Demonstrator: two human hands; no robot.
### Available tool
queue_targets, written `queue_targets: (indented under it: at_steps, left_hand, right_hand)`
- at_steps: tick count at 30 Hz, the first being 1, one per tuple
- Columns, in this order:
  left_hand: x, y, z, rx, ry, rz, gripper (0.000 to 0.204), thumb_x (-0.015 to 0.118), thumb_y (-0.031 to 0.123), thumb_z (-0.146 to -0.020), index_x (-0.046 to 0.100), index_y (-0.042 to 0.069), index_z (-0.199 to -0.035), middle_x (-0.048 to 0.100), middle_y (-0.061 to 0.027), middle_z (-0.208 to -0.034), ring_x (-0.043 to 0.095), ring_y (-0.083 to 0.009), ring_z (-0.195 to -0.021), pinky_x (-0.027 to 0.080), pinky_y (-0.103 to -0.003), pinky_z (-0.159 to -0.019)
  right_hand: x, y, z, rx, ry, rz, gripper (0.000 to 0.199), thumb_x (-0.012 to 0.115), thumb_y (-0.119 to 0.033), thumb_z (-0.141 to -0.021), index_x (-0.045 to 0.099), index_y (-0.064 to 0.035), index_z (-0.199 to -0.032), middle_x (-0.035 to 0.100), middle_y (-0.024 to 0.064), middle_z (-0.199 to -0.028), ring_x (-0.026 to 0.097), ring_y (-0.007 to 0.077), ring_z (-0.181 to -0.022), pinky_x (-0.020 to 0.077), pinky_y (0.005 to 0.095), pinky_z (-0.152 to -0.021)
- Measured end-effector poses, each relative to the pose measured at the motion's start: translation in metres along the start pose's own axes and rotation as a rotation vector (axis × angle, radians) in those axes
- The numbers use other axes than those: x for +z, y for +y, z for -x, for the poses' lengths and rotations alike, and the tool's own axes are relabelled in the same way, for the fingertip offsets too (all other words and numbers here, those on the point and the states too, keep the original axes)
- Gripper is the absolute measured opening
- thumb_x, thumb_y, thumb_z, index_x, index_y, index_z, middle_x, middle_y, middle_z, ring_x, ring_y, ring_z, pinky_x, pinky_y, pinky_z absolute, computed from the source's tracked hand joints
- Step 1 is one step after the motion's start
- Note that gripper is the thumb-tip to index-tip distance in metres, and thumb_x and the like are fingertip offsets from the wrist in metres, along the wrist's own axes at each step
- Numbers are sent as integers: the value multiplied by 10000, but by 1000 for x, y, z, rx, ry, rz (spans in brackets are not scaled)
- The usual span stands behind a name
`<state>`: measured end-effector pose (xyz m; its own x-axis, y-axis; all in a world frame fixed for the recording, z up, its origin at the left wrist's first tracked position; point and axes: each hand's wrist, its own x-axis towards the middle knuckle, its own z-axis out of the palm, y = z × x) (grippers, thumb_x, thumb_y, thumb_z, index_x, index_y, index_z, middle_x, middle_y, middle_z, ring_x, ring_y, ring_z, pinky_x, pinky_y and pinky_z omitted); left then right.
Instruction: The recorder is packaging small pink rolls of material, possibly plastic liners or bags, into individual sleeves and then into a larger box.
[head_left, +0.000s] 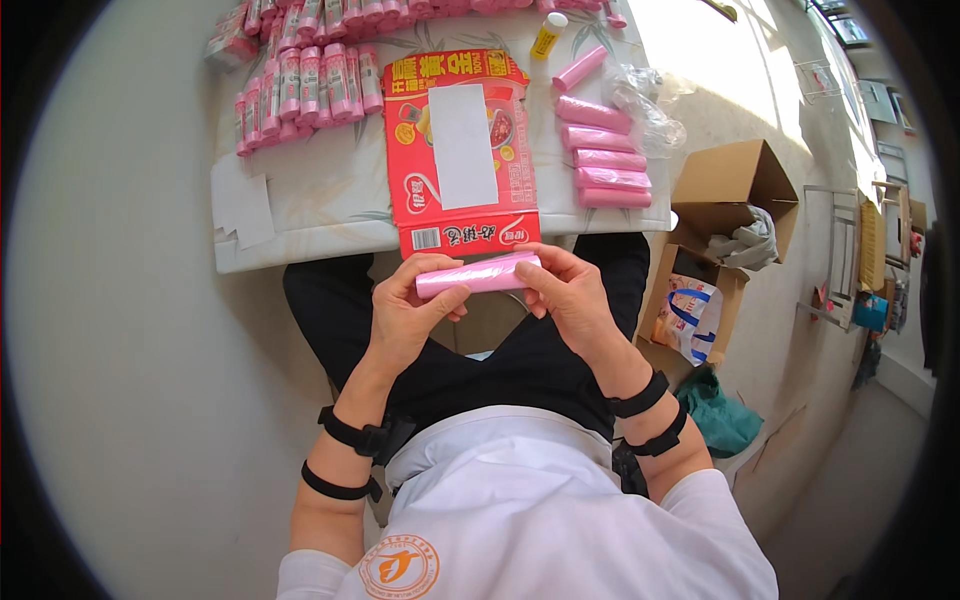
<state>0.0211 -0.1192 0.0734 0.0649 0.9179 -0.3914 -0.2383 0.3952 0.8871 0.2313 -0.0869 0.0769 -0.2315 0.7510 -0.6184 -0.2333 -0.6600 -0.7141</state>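
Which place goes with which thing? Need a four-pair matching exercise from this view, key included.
Things:
1. lowest pink roll
2. red cardboard
3. yellow tube
4. blue-handled bag

Places:
A. partly under a white sheet
B. inside a cardboard box
C. held by left hand and right hand
D. just beyond the loose pink rolls

Pairs: 1-C, 2-A, 3-D, 4-B

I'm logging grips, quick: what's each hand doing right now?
Left hand: closed, holding the left end of a pink roll.
Right hand: closed, holding the same roll's right end.
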Motion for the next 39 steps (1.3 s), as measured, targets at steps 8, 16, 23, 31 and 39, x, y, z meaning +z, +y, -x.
queue_targets:
  at_steps: [8, 16, 23, 31, 39]
  left_hand:
    - [-24, -16, -65, -93, 2, -104, 304, 717, 60, -813, 629, 22, -1101, 610, -30, -983, 588, -101, -882, 496, -227, -791]
    - [-40, -22, -123, 4, 40, -568, 204, 677, 143, -843, 681, 5, -993, 616, -43, -892, 565, -120, -833, 461, -259, -740]
    - [-41, -35, -137, 374, 87, -878, 225, 701, 148, -803, 688, 14, -983, 643, -67, -907, 560, -174, -896, 465, -281, -750]
    - [-38, -41, -137, 353, 111, -939, 203, 707, 152, -789, 701, 34, -954, 555, -52, -868, 544, -211, -875, 459, -313, -748]
    - [-40, -30, -150, 189, 67, -1030, 248, 734, 253, -748, 714, 50, -890, 583, -75, -796, 548, -249, -818, 440, -358, -733]
  right_hand:
    - [-21, -3, -79, -65, -150, 303, 314, 665, -95, -857, 586, 41, -1130, 632, 54, -936, 605, 115, -800, 512, 241, -741]
    - [-19, -1, -137, -257, -9, 615, 220, 644, -119, -876, 642, 45, -1023, 592, 82, -920, 628, 127, -672, 518, 240, -613]
    - [-19, -5, -148, -440, 14, 743, 190, 670, -93, -838, 651, 36, -976, 558, 83, -862, 598, 142, -720, 483, 275, -643]
    - [-23, 3, -149, -515, 39, 918, 168, 684, -95, -808, 662, -10, -951, 547, 111, -829, 553, 234, -742, 450, 333, -657]
    - [-12, -6, -144, -631, 208, 1052, 205, 728, -135, -762, 669, -50, -938, 555, 92, -899, 577, 267, -826, 466, 351, -736]
